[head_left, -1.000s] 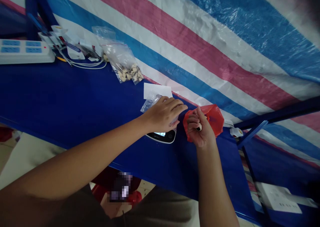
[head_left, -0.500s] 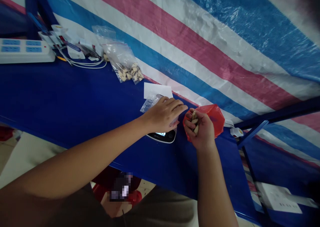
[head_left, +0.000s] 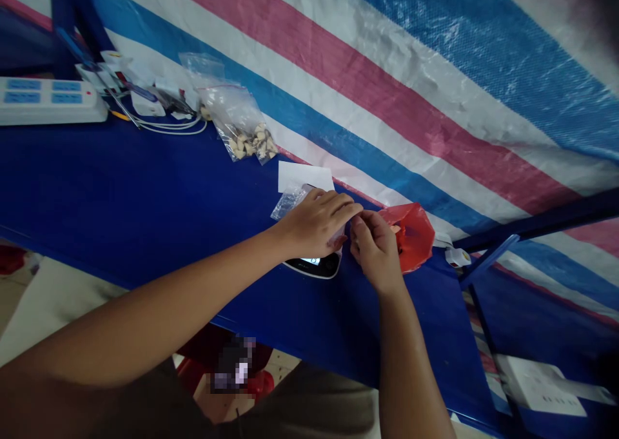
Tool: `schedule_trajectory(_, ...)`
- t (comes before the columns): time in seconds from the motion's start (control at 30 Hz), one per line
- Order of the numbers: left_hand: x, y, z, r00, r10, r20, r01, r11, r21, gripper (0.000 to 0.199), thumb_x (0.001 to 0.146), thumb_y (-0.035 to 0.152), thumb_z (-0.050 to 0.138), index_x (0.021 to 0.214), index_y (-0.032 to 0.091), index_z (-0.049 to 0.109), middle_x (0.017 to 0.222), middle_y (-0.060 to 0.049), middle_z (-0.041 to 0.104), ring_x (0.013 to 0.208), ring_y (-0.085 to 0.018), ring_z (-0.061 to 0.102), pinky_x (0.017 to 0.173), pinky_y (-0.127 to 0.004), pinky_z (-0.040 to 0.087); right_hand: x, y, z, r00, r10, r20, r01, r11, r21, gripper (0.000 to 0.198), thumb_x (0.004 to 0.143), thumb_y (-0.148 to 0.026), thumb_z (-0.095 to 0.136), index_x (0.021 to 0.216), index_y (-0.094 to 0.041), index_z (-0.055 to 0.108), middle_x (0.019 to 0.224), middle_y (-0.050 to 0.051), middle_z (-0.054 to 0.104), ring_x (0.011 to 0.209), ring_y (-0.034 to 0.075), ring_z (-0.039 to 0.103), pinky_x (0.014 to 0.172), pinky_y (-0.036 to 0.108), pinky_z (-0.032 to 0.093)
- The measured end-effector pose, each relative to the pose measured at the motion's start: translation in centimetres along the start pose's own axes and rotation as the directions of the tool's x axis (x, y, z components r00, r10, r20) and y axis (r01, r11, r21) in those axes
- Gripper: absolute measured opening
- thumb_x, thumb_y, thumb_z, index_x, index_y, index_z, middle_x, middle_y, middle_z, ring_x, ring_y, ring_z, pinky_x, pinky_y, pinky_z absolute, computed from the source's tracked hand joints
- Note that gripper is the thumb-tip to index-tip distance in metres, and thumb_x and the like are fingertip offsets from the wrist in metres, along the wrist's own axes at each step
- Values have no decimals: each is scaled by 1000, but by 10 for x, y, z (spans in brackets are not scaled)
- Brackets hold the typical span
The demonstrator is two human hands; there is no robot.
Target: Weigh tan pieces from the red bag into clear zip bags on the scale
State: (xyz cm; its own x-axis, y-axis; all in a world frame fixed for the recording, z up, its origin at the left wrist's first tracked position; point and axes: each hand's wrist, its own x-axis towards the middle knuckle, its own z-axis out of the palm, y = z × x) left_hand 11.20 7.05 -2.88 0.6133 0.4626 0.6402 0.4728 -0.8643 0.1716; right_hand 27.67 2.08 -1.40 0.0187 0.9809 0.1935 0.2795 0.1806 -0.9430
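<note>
My left hand [head_left: 316,223] is over a kitchen scale [head_left: 316,268], its fingers bent around a clear plastic bag [head_left: 289,200] that lies across the scale. Part of the scale's lit display shows below the wrist. My right hand [head_left: 377,245] is closed, its fingertips up against those of my left hand at the bag. The pale pieces seen in it earlier are hidden behind the fingers now. Just right of it, a red plastic bag [head_left: 418,239] stands open with some pale pieces inside, partly covered by my hand.
Zip bags of pale pieces [head_left: 246,142] lie at the back of the blue table [head_left: 145,194]. A white card [head_left: 304,176] sits behind the scale. To the left are a power strip [head_left: 48,100] and white cables [head_left: 174,127]. A striped tarp [head_left: 348,84] hangs behind.
My right hand has moved left from in front of the red bag to my left fingertips, turning so the pale pieces no longer show. My left hand stays in place.
</note>
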Motion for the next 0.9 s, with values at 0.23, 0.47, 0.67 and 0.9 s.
schedule_trajectory(0.23,1,5,0,1000,-23,-12,22,997,-79,51,85,23,58,133,16,43,125,-14,61,118,-30,57,98,-46,42,-7,-10,3,991,-112,-77,86,954,-287,18,91,-39,63,93,-21,64,58,-6,48,48,10,39,46,23,33)
schedule_trajectory(0.47,1,9,2,998,-56,-36,49,983,-176,59,80,20,62,135,19,41,127,-14,60,118,-30,57,98,-46,43,-9,-19,6,977,-177,-119,112,901,-418,15,87,-35,66,92,-22,72,62,-3,58,53,12,48,53,25,39)
schedule_trajectory(0.67,1,12,3,997,-74,-33,65,977,-205,55,83,23,62,133,19,42,127,-14,60,119,-29,57,100,-45,43,-9,-21,4,979,-138,-150,58,894,-444,18,87,-38,67,91,-21,72,62,-2,61,55,12,53,55,25,43)
schedule_trajectory(0.9,2,13,2,993,-107,-38,99,978,-185,49,87,26,62,131,18,41,127,-13,61,119,-26,57,99,-42,44,-9,-24,2,970,-83,-230,22,967,-254,26,88,-45,67,85,-19,69,52,-5,47,45,9,40,44,22,34)
